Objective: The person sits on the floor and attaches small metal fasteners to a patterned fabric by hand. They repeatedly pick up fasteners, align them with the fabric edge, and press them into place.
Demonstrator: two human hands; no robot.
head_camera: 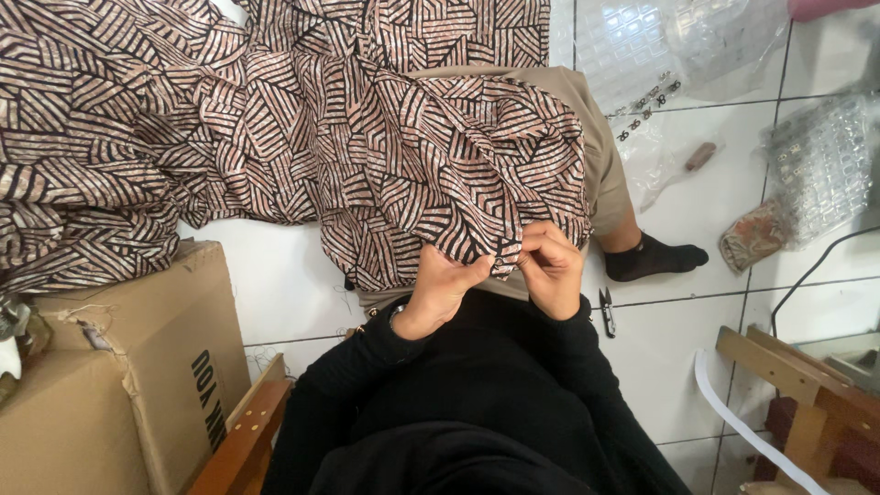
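Both hands met at the lap, wrists bent inward. Left hand [444, 286] and right hand [551, 266] pinched the hem of the striped patterned fabric [385, 147], which draped over the knees onto the tiled floor [678, 330].

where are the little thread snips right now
In the head view the thread snips lie on the white tiled floor just right of the right hand, near the black-socked foot.
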